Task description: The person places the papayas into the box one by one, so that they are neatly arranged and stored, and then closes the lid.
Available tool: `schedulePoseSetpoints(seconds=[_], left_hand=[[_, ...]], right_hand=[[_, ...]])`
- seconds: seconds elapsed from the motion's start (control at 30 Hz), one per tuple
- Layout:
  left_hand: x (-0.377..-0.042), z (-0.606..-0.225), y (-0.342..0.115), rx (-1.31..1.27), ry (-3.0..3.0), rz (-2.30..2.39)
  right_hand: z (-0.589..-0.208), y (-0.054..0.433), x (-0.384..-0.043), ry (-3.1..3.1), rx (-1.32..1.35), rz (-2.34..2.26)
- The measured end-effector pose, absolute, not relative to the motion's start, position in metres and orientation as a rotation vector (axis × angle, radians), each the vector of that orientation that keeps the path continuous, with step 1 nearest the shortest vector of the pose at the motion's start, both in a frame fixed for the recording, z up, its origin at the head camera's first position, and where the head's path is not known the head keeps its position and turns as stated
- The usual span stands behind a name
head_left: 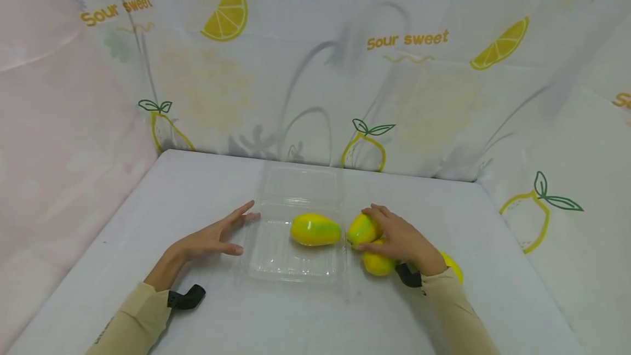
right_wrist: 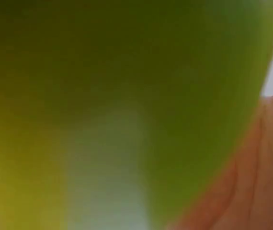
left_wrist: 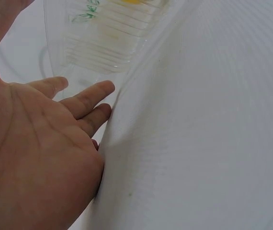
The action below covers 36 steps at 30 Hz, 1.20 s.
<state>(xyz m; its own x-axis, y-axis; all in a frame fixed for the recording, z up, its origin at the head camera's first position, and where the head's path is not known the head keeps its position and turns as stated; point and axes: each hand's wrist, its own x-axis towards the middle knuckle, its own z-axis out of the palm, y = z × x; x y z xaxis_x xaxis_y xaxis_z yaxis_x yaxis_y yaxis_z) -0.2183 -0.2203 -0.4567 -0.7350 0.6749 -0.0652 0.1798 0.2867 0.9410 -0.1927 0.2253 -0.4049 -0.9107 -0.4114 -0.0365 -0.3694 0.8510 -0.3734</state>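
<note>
A clear plastic clamshell box (head_left: 296, 264) lies with its lid laid back on the white table, and one glossy yellow-green papaya (head_left: 315, 229) rests inside on the right. My left hand (head_left: 212, 241) is beside the box's left wall, fingers spread and palm empty; the left wrist view has its fingertips (left_wrist: 107, 87) close to the ribbed plastic. Right of the box, my right hand (head_left: 399, 237) grips another papaya (head_left: 363, 228), thumb on the near side and fingers over the far side. A blurred green-yellow surface fills most of the right wrist view.
Another papaya (head_left: 378, 264) lies against the gripped one, under the right hand. A further yellow fruit (head_left: 452, 267) is partly hidden behind the right wrist. The box's lid (head_left: 302, 182) reaches toward the back edge, where a lemon-print cloth (head_left: 305, 70) hangs.
</note>
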Motion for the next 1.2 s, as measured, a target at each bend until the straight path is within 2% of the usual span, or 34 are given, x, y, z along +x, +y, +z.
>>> schedulePoseSetpoints(seconds=[0.7,1.2], left_hand=[[-0.218,-0.455,-0.221,0.757,2.096,1.450],[-0.219,-0.453,-0.220,0.786,2.103,1.457]], right_hand=[[-0.400,0.214,-0.190,3.049,-0.414,-0.461],[-0.387,0.215,-0.186,3.036,-0.752,-0.954]])
